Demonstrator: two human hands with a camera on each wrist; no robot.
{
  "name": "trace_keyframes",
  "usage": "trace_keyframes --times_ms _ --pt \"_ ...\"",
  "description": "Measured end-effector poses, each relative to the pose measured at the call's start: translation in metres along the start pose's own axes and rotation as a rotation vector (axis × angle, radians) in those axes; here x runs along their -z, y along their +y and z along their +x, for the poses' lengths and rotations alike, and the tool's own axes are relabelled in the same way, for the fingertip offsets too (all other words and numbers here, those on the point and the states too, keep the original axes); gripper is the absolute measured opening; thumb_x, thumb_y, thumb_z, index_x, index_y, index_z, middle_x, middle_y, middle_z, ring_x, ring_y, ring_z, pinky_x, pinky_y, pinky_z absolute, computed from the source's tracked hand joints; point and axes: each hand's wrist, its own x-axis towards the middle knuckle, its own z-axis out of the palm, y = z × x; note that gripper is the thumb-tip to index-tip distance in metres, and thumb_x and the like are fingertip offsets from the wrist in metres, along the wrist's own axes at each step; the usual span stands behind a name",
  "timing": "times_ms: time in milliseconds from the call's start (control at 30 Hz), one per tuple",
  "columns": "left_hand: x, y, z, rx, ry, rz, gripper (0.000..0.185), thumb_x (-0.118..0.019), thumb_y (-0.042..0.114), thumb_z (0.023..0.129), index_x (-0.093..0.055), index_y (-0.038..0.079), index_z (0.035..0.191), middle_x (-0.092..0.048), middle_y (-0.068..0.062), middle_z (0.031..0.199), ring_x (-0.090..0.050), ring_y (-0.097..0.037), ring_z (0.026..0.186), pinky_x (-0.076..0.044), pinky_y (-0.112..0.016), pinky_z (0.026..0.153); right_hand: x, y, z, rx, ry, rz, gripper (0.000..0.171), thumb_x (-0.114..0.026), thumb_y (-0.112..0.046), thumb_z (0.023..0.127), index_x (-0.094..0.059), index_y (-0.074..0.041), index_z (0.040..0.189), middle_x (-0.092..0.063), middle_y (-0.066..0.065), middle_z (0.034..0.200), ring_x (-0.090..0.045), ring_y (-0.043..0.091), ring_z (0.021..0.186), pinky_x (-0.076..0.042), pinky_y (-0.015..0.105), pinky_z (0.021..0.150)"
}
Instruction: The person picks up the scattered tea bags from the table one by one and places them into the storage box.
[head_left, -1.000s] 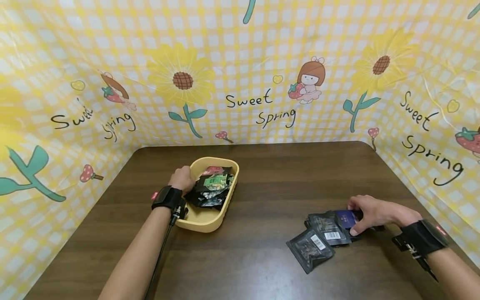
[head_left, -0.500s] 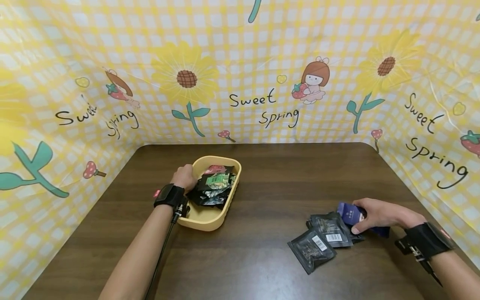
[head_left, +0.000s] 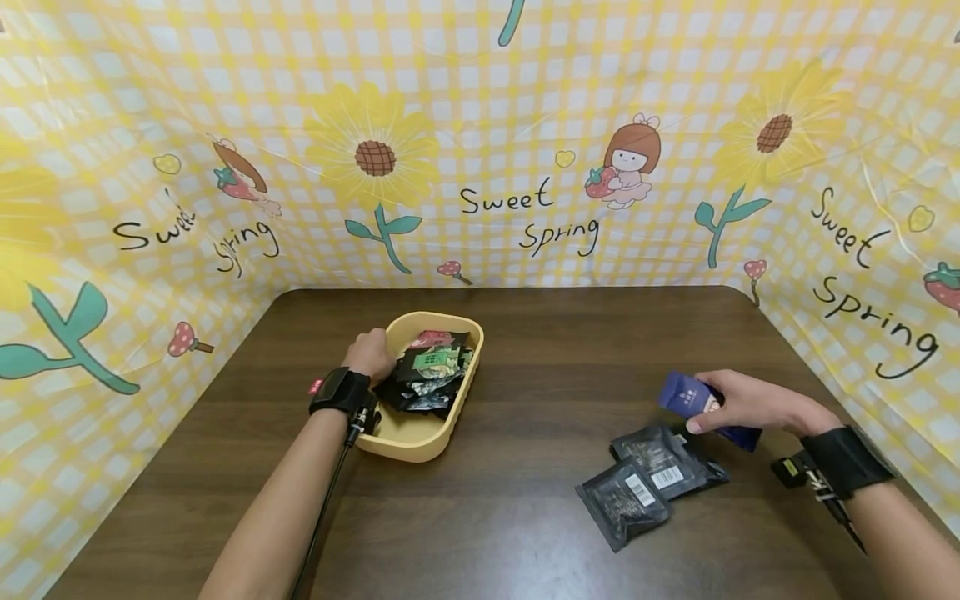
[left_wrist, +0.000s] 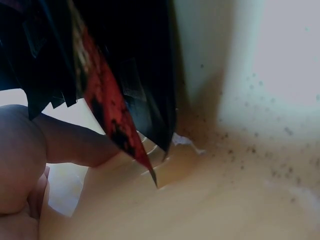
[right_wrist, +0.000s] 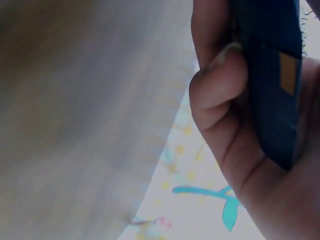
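My right hand grips a dark blue packet and holds it lifted above the table; in the right wrist view the blue packet lies between thumb and fingers. Below it two black sachets with white barcode labels lie on the wood. My left hand holds the left rim of a yellow tray filled with several dark packets. In the left wrist view a finger sits under black and red packets inside the tray.
The brown wooden table is walled on three sides by a yellow checked cloth printed with sunflowers and "Sweet Spring". Bare wood lies between the tray and the sachets.
My right hand has lifted the blue packet off the pile of sachets and raised it up and back. My left hand has stayed on the tray.
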Motion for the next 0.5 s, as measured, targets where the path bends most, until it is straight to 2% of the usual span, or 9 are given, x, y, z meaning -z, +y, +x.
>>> trace_keyframes --times_ms 200,500 --pt "0.0 -0.002 0.0 -0.002 0.007 -0.013 0.009 -0.054 0.006 0.082 -0.055 -0.002 0.087 -0.057 -0.018 0.082 -0.054 -0.032 0.073 -0.045 -0.043 0.068 0.003 -0.037 0.035 0.068 -0.007 0.021 0.06 -0.072 -0.032 0.084 -0.048 0.002 0.126 -0.06 0.01 0.096 -0.059 0.019 0.078 -0.05 0.032 0.065" --pt "0.001 0.0 -0.003 0.018 0.004 -0.009 0.01 -0.052 0.005 0.082 -0.055 -0.002 0.089 -0.057 -0.019 0.085 -0.054 -0.031 0.074 -0.045 -0.042 0.069 -0.006 -0.104 0.104 0.179 0.001 -0.054 0.057 -0.074 -0.04 0.08 -0.052 -0.007 0.121 -0.062 0.008 0.101 -0.061 0.016 0.081 -0.051 0.031 0.07"
